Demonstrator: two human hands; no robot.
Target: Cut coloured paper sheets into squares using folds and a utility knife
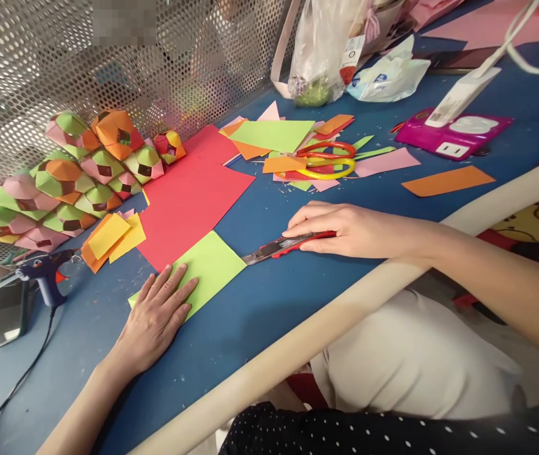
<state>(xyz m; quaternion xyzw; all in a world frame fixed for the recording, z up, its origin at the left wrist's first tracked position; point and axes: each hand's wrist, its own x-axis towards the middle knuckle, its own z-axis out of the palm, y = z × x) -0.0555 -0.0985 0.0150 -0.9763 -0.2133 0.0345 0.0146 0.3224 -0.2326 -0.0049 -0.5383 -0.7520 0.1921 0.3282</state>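
My left hand (160, 316) lies flat with spread fingers on a light green sheet of paper (215, 265), pressing it to the blue table. In my right hand (330, 227) is a red and black utility knife (273, 248), its fingers wrapped round the handle. The blade end points left and meets the right corner of the green sheet; whether it cuts into the paper I cannot tell. Partly beneath the green sheet, a large red sheet of paper (188, 202) stretches away toward the back.
Folded paper balls (65, 180) are stacked at the left by a perforated metal panel (193, 57). A glue gun (48, 275) and phone (9, 315) lie left. Scissors (328, 165) rest among paper scraps. A purple packet (459, 133) is right. A cream rail (297, 344) edges the table.
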